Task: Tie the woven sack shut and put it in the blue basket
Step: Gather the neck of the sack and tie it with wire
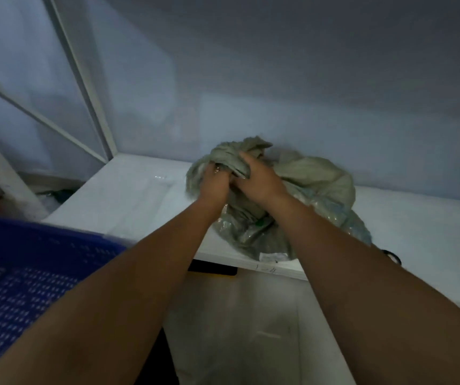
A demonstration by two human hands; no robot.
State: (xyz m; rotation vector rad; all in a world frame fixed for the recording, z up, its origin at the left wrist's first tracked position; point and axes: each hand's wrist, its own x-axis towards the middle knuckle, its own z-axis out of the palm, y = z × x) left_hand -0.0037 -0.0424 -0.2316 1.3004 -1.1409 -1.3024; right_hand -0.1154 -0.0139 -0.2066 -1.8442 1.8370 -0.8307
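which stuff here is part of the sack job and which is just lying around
Job: woven sack, its bunched top gripped by left hand and right hand; blue basket.
Lying about: black flat thing under the white ledge.

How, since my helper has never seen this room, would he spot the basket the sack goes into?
Start at the white counter where the woven sack lies. Look off its near left corner: the blue basket sits there, at the lower left of the view. It alone is deep blue, its walls perforated in rows.

Bare forearms (167, 259) — left grip (213, 182) perhaps wears a ring (217, 169).
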